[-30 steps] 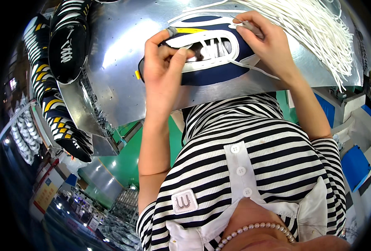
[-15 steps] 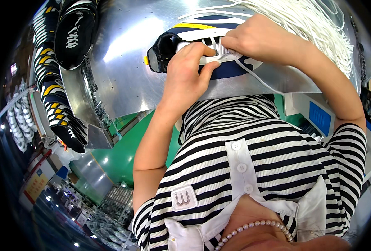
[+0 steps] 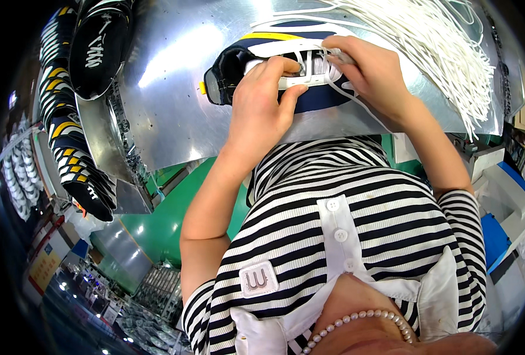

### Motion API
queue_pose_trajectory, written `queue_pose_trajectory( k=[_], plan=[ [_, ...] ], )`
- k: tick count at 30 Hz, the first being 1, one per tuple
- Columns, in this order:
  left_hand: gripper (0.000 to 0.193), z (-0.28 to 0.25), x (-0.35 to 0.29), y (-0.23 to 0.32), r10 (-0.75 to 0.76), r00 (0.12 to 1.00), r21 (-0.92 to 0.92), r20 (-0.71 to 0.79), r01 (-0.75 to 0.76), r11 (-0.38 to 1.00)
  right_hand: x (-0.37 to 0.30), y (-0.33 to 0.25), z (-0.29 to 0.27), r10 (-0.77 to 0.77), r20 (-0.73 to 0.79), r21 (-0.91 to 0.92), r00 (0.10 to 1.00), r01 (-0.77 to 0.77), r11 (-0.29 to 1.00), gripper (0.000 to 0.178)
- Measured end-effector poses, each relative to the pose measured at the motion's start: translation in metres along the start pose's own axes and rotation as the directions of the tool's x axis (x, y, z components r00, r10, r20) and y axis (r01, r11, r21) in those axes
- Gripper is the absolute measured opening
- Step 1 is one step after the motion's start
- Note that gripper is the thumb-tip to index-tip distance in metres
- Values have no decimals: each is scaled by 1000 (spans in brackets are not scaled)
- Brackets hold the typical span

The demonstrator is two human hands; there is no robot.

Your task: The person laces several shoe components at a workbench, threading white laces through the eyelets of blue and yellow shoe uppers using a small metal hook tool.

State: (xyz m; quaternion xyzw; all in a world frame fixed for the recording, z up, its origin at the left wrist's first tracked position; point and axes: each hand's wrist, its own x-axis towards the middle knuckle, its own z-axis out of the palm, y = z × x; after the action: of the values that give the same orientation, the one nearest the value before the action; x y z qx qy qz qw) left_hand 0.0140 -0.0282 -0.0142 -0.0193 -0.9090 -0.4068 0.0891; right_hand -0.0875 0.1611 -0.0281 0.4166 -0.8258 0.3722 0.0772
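A navy, white and yellow shoe (image 3: 318, 103) lies on its sole side on a metal table, its heel opening to the left. My left hand (image 3: 261, 97) reaches over the opening, with its fingers inside and the thumb on the near eyelet edge, closed on the shoe. At the toe end of the eyelets, my right hand (image 3: 376, 74) is closed in a pinch on a white shoelace (image 3: 370, 111). Part of the lace crosses the tongue in bars; a loose length trails toward the table's near edge. The fingertips partly hide the eyelets.
A thick bundle of white laces (image 3: 437, 50) spreads over the right of the metal table (image 3: 176, 121). Along the left edge runs a stack of similar shoe uppers (image 3: 67, 130), beside a black shoe (image 3: 96, 56). A grey and blue bin (image 3: 496, 236) stands at the lower right.
My right hand has turned and shifted right, its forearm swinging in closer to my body. The lace now loops up from the eyelets to its fingers. My left hand stays on the shoe.
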Motion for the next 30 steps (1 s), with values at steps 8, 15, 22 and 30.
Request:
queue_pose_trajectory(
  k=[8, 15, 22, 30],
  plan=[
    [24, 5, 12, 20, 100, 995, 406, 21, -99, 909, -36, -16, -5, 181, -17, -12, 983, -182, 983, 18],
    [24, 6, 22, 10, -23, 999, 223, 41, 13, 975, -43, -26, -12, 298, -37, 73, 954, -295, 953, 17],
    [15, 8, 21, 19, 16, 999, 207, -43, -6, 978, -28, -32, -23, 195, -126, 97, 973, -184, 978, 18],
    [10, -3, 31, 16, 191, 957, 336, -220, -110, 935, -54, -39, -36, 165, 292, 350, 942, -266, 898, 24]
  ],
)
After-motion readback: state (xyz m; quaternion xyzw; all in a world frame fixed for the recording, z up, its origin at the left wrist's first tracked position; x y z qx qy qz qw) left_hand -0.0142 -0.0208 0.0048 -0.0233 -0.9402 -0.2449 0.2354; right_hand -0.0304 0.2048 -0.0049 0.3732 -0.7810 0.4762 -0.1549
